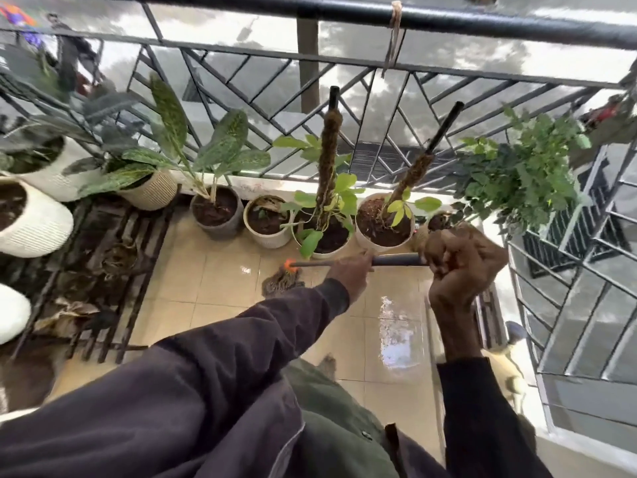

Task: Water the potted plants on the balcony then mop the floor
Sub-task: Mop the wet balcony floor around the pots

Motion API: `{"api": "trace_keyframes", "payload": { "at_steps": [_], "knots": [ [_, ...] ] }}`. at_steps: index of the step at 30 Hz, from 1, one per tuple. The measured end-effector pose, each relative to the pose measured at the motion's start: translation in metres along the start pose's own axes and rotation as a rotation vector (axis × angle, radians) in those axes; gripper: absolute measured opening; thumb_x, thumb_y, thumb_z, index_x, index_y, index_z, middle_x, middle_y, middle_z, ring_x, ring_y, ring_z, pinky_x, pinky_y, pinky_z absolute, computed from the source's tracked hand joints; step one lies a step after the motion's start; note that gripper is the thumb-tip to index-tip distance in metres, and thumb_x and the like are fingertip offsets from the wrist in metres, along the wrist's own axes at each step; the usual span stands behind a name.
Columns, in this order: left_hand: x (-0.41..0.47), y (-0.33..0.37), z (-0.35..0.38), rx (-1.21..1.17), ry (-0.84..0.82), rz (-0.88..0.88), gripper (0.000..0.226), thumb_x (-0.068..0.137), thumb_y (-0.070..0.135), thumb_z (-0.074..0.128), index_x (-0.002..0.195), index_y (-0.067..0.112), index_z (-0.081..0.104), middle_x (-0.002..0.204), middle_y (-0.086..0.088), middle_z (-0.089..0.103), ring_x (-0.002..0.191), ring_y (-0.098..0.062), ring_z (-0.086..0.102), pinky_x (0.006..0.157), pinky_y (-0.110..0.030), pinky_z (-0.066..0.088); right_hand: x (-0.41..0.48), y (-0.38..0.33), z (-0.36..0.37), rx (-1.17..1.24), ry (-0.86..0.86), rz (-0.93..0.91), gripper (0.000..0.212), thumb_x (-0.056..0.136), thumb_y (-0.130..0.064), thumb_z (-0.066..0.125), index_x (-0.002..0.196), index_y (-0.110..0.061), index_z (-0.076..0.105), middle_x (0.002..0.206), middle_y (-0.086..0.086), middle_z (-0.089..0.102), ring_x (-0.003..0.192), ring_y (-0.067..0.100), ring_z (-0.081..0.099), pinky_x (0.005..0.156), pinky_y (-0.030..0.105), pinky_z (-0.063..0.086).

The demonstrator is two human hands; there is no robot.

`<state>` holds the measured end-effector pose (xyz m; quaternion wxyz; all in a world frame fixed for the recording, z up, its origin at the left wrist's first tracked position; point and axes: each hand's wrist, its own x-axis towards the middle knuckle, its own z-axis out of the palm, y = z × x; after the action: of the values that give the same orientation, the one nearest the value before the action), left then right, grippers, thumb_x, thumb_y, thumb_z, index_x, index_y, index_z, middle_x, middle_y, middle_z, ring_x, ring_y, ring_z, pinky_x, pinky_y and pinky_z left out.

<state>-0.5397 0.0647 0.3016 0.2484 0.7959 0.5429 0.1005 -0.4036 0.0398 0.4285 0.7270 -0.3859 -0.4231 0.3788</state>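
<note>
A mop handle (pixel 396 260), dark and straight, runs from my right hand (pixel 462 267) down to an orange collar and a grey string mop head (pixel 281 282) lying on the beige tiled floor (pixel 220 281). My right hand grips the top end of the handle in a fist. My left hand (pixel 351 274) holds the handle lower down, fingers wrapped around it. Behind the mop stands a row of potted plants (pixel 384 225) along the balcony railing (pixel 344 81), two of them with moss poles.
A dark slatted plant stand (pixel 113 270) with white woven pots (pixel 31 222) fills the left side. A bushy green plant (pixel 517 177) hangs at the right corner. A wet shiny patch (pixel 396 332) lies on the tiles near my feet. Metal grilles close the right side.
</note>
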Motion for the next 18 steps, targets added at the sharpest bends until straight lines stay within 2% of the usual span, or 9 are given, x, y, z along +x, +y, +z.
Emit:
{"api": "trace_keyframes", "payload": {
  "at_steps": [3, 6, 7, 9, 11, 13, 15, 16, 18],
  "knots": [
    [0.007, -0.028, -0.01, 0.034, 0.073, -0.014, 0.047, 0.09, -0.008, 0.054, 0.133, 0.009, 0.052, 0.123, -0.01, 0.064, 0.102, -0.034, 0.068, 0.081, -0.045, 0.052, -0.007, 0.018, 0.028, -0.12, -0.023, 0.007, 0.042, 0.081, 0.003, 0.054, 0.06, -0.033, 0.054, 0.05, -0.014, 0.043, 0.039, 0.016, 0.036, 0.047, 0.031, 0.034],
    [0.014, -0.072, -0.007, 0.016, -0.044, -0.063, 0.039, 0.094, -0.011, 0.047, 0.131, 0.003, 0.053, 0.127, -0.015, 0.059, 0.111, -0.034, 0.063, 0.094, -0.046, 0.045, -0.034, 0.055, 0.056, -0.281, -0.023, 0.064, 0.033, 0.084, -0.001, 0.056, 0.056, -0.016, 0.047, 0.049, 0.005, 0.038, 0.043, 0.025, 0.038, 0.044, 0.038, 0.031],
    [0.014, -0.086, -0.006, -0.01, -0.1, -0.068, 0.033, 0.095, -0.011, 0.047, 0.125, 0.0, 0.056, 0.122, -0.018, 0.059, 0.11, -0.032, 0.06, 0.098, -0.044, 0.043, -0.046, 0.067, 0.063, -0.329, -0.049, 0.092, 0.033, 0.085, -0.006, 0.057, 0.054, -0.009, 0.046, 0.049, 0.009, 0.038, 0.044, 0.024, 0.038, 0.045, 0.034, 0.031],
    [0.014, -0.109, -0.005, -0.102, -0.112, -0.113, 0.018, 0.101, -0.004, 0.046, 0.114, -0.002, 0.058, 0.108, -0.021, 0.056, 0.107, -0.029, 0.051, 0.101, -0.037, 0.039, -0.066, 0.087, 0.07, -0.396, -0.081, 0.151, 0.039, 0.088, -0.013, 0.057, 0.054, 0.0, 0.045, 0.049, 0.013, 0.04, 0.044, 0.022, 0.036, 0.046, 0.028, 0.03],
    [0.018, -0.126, -0.008, -0.116, -0.184, -0.122, 0.023, 0.104, 0.002, 0.045, 0.123, -0.004, 0.058, 0.122, -0.023, 0.058, 0.117, -0.03, 0.053, 0.107, -0.034, 0.038, -0.065, 0.097, 0.074, -0.43, -0.061, 0.177, 0.04, 0.087, -0.012, 0.057, 0.053, 0.003, 0.044, 0.048, 0.015, 0.039, 0.042, 0.026, 0.035, 0.041, 0.037, 0.029],
    [0.025, -0.127, -0.014, -0.145, -0.186, -0.088, 0.032, 0.104, 0.002, 0.048, 0.134, -0.004, 0.055, 0.135, -0.024, 0.057, 0.124, -0.033, 0.056, 0.107, -0.036, 0.038, -0.046, 0.103, 0.081, -0.449, -0.011, 0.173, 0.034, 0.082, -0.005, 0.055, 0.049, -0.002, 0.044, 0.046, 0.012, 0.039, 0.041, 0.029, 0.036, 0.04, 0.047, 0.029],
    [0.036, -0.124, -0.025, -0.229, -0.188, -0.095, 0.031, 0.104, 0.004, 0.048, 0.133, -0.002, 0.054, 0.133, -0.024, 0.058, 0.121, -0.035, 0.058, 0.103, -0.039, 0.039, -0.021, 0.107, 0.091, -0.431, 0.074, 0.176, 0.04, 0.081, 0.006, 0.051, 0.051, -0.021, 0.048, 0.048, 0.005, 0.041, 0.042, 0.032, 0.041, 0.041, 0.051, 0.034],
    [0.044, -0.122, -0.03, -0.259, -0.186, -0.109, 0.03, 0.104, 0.004, 0.047, 0.133, -0.002, 0.054, 0.132, -0.023, 0.058, 0.12, -0.035, 0.059, 0.103, -0.04, 0.04, -0.008, 0.107, 0.095, -0.42, 0.109, 0.175, 0.05, 0.083, 0.01, 0.048, 0.054, -0.031, 0.05, 0.049, 0.002, 0.042, 0.043, 0.031, 0.043, 0.042, 0.051, 0.036],
    [0.055, -0.122, -0.041, -0.254, -0.207, -0.117, 0.032, 0.105, 0.006, 0.044, 0.134, 0.001, 0.053, 0.134, -0.022, 0.057, 0.121, -0.034, 0.058, 0.104, -0.04, 0.04, 0.012, 0.107, 0.099, -0.395, 0.152, 0.175, 0.053, 0.084, 0.012, 0.045, 0.055, -0.032, 0.052, 0.047, -0.004, 0.045, 0.041, 0.023, 0.044, 0.043, 0.043, 0.037]
  ]
}}
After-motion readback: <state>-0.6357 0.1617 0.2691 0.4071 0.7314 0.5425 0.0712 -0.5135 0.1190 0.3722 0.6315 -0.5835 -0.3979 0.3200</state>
